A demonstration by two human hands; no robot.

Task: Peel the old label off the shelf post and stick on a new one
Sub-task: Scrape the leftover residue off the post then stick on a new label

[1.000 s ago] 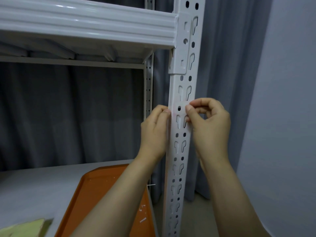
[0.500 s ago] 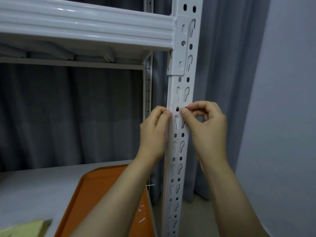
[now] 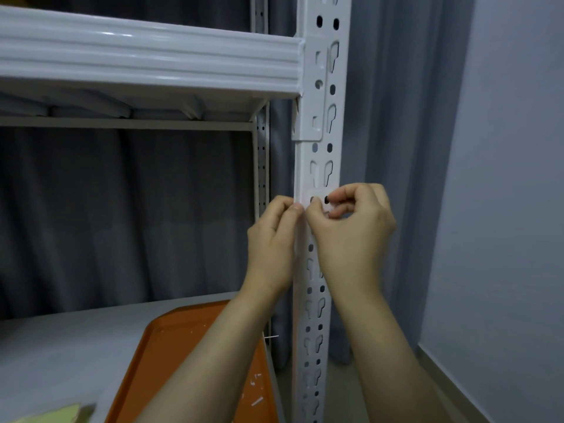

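The white slotted shelf post (image 3: 317, 154) stands upright in the middle of the view. A pale label (image 3: 316, 194) lies across its face just above my hands. My left hand (image 3: 270, 245) is at the post's left edge, its curled fingertips pinching the label's left end against that edge. My right hand (image 3: 354, 230) reaches in from the right. Its thumb presses on the post face over the label, and its curled fingers pinch the label's right end. Most of the label's lower part is hidden by my fingers.
A white shelf beam (image 3: 146, 56) joins the post at the upper left. An orange tray (image 3: 171, 361) with small white scraps sits on the grey lower shelf (image 3: 61, 346). A yellowish pad (image 3: 55, 415) lies at the bottom left. Grey curtains hang behind, and a wall (image 3: 503, 209) is at the right.
My right thumb has slid left across the post face toward my left fingertips. Both hands stay at the label's height on the post.
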